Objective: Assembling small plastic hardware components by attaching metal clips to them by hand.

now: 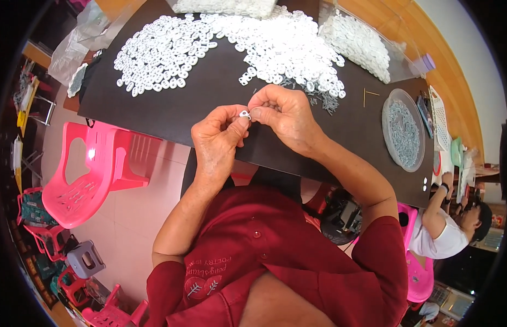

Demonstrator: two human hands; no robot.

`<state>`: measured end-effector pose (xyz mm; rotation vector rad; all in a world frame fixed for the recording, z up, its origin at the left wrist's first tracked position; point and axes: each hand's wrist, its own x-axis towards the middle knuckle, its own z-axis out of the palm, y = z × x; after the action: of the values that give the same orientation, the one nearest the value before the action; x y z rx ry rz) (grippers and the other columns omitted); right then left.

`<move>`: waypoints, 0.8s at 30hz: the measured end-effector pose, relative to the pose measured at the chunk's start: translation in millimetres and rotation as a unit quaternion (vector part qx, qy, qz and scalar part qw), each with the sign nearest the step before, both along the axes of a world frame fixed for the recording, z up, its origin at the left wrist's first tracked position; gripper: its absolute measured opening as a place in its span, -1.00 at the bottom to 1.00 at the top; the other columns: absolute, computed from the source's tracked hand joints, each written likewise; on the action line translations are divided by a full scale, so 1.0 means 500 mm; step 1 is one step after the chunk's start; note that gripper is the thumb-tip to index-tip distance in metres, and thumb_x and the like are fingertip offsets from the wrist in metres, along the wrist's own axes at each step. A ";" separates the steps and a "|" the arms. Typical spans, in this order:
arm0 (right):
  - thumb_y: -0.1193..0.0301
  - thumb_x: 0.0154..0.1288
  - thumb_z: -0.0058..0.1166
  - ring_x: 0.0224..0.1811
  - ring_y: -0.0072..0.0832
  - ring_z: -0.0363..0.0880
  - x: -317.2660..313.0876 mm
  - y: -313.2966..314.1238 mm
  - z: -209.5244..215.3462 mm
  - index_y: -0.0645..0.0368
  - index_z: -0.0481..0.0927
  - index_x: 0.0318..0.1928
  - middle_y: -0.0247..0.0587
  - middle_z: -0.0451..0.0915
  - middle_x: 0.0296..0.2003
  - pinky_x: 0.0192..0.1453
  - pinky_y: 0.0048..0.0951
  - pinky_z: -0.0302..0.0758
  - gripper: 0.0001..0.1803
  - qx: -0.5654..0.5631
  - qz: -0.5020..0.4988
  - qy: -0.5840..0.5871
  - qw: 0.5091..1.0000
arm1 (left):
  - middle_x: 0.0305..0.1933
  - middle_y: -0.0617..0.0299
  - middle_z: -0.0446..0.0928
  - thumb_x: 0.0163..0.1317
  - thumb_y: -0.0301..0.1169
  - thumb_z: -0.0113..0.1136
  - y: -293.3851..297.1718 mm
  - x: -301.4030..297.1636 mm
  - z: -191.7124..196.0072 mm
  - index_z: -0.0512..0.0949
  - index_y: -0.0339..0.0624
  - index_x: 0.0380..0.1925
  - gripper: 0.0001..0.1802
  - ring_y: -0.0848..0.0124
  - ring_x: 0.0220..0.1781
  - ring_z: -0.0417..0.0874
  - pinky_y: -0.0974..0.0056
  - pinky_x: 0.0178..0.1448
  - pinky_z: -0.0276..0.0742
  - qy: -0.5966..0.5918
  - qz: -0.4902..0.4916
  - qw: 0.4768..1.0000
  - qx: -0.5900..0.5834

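Note:
Between the thumb and forefinger of my left hand (pixel 218 136) is a small white plastic piece (pixel 244 114) with a hole in it. My right hand (pixel 286 117) meets it from the right, its thumb and fingers pinched against the piece's edge; whatever they grip is too small to make out. Both hands are just above the near edge of the dark table (pixel 171 111). Beyond them lie a heap of similar white oval pieces (pixel 283 46) and a flatter spread of them (pixel 161 52). Small grey pins (pixel 325 102) lie loose by the heap's near edge.
A round clear tray (pixel 388 131) of grey pins stands on the right. Clear bins (pixel 398 68) with white pieces are at the back. Two thin yellowish sticks (pixel 365 97) lie near the tray. A pink chair (pixel 73 191) is at left; another person (pixel 441 234) sits at right.

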<state>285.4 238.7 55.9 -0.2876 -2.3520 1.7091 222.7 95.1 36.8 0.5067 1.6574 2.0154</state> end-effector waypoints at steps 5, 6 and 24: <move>0.59 0.18 0.05 -0.39 -0.72 0.43 0.000 -0.018 -0.017 0.27 0.52 -0.32 -0.41 0.51 -0.47 -0.28 -0.63 0.41 -0.96 0.062 -0.013 0.033 0.997 | -0.46 0.33 0.52 0.21 -0.56 0.14 -0.001 0.007 -0.002 0.56 -0.37 -0.30 -0.90 0.65 -0.49 0.44 0.55 -0.48 0.35 -0.010 0.010 1.000 0.011; 0.59 0.19 0.04 -0.39 -0.71 0.43 -0.001 -0.021 -0.025 0.27 0.52 -0.32 -0.41 0.50 -0.47 -0.28 -0.62 0.41 -0.96 0.075 -0.022 0.056 0.995 | -0.45 0.32 0.52 0.21 -0.57 0.13 -0.001 0.007 -0.003 0.56 -0.37 -0.30 -0.90 0.64 -0.50 0.44 0.54 -0.48 0.36 -0.011 0.012 1.000 0.009; 0.48 0.01 0.17 -0.33 -0.17 0.46 -0.111 0.078 -0.059 0.15 0.62 -0.37 -0.10 0.48 -0.50 -0.24 -0.20 0.39 -0.89 0.525 -0.131 0.089 0.836 | -0.43 0.26 0.54 0.19 -0.54 0.18 -0.024 -0.060 -0.052 0.56 -0.39 -0.25 -0.84 0.60 -0.48 0.46 0.52 -0.40 0.39 -0.066 -0.043 0.993 0.083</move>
<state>229.8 278.0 26.4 -0.2060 -2.5374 0.1602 192.8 83.0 10.7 0.4815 1.3755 2.0860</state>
